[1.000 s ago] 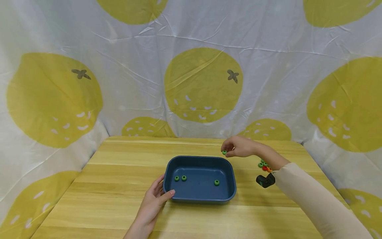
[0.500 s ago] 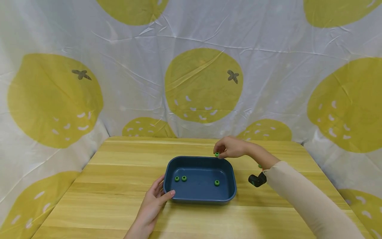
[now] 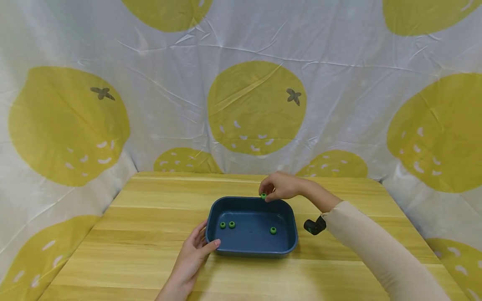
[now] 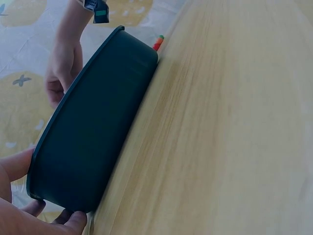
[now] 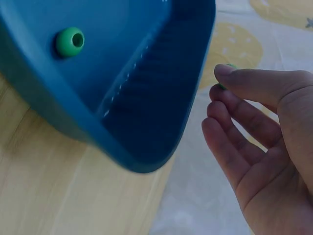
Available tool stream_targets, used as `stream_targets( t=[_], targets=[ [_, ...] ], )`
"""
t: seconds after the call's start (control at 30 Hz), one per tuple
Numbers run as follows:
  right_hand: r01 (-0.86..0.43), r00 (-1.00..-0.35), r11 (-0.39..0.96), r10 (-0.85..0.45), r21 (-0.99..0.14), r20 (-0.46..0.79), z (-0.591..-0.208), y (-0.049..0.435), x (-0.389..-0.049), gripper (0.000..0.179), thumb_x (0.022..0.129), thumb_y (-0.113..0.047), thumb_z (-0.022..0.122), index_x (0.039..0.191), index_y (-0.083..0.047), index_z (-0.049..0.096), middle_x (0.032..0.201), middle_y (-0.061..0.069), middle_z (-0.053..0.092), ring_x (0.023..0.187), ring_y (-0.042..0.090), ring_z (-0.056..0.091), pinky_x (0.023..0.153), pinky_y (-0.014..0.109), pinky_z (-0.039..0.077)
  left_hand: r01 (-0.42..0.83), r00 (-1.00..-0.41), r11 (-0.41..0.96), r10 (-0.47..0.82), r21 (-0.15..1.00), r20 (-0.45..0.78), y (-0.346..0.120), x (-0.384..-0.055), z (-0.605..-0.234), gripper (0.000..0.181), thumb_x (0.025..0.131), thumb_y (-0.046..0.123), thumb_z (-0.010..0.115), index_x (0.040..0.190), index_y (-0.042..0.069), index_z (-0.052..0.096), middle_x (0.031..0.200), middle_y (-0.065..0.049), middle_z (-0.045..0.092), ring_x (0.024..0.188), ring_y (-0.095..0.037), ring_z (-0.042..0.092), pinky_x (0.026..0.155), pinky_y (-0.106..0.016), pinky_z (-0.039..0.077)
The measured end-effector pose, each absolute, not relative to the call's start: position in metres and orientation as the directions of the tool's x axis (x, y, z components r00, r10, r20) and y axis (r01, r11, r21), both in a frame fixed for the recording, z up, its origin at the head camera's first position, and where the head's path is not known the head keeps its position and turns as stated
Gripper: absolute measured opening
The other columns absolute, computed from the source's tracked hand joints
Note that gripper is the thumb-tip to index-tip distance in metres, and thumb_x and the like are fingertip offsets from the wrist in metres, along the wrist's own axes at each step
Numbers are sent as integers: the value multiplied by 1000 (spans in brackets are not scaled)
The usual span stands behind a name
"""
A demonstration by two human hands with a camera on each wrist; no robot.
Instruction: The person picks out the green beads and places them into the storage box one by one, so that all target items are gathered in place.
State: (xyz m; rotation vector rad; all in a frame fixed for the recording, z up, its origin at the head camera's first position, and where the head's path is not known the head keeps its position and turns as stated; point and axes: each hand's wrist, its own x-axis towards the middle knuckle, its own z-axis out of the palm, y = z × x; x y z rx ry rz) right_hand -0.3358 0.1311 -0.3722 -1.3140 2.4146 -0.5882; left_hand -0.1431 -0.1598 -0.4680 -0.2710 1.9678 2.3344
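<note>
currently: apparently the placing step, release pending.
right hand (image 3: 281,186) pinches a green bead (image 3: 263,196) near the far rim of the blue bin (image 3: 248,240); left hand (image 3: 193,253) grips the bin's left end. next: probably lower bead inside, release.

Right hand (image 3: 282,185) in apparent pinch

Tray (image 3: 250,240) on table (image 3: 113,251), before curtain (image 3: 339,104). Inside tray: 2 beads (image 3: 232,225) left, 1 bead (image 3: 273,230) right. Left hand (image 3: 193,253): at tray's left end. Right hand (image 3: 281,186), with 1 held bead (image 3: 263,196): near far rim.
</note>
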Motion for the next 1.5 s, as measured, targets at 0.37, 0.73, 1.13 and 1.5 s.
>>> stream_targets(
  t=[0.37,0.73,1.13,1.5],
  targets=[
    [-757,-447,441,-888,-483,-110,-374,103,-331,22,96,-9,75,117,-4,74,104,-5,72,96,11,68,86,29,54,-169,-983,-177,-46,970,-180,-160,-142,-468,78,92,2,77,158,4,36,158,-24,38,138,-37,44,94,-28,51],
    [-778,-404,417,-905,-469,-133,-381,77,-328,22,97,-9,74,118,-4,74,104,-4,73,97,11,68,85,27,54,-177,-981,-179,-52,968,-189,-160,-143,-467,78,92,3,77,159,4,35,160,-25,36,139,-39,42,96,-30,50],
    [-766,-402,417,-905,-490,-142,-383,65,-325,24,96,-7,74,120,-3,74,105,-3,73,95,9,68,83,26,54,-184,-979,-176,-53,967,-196,-160,-144,-466,77,93,2,76,159,4,36,160,-25,36,140,-39,42,97,-31,50],
    [-764,-397,401,-910,-505,-122,-385,65,-323,27,97,-6,73,123,0,71,111,13,73,95,12,69,83,25,54,-179,-980,-176,-49,968,-190,-159,-144,-465,77,93,2,76,158,3,35,159,-26,36,139,-39,42,95,-29,50]
  ],
)
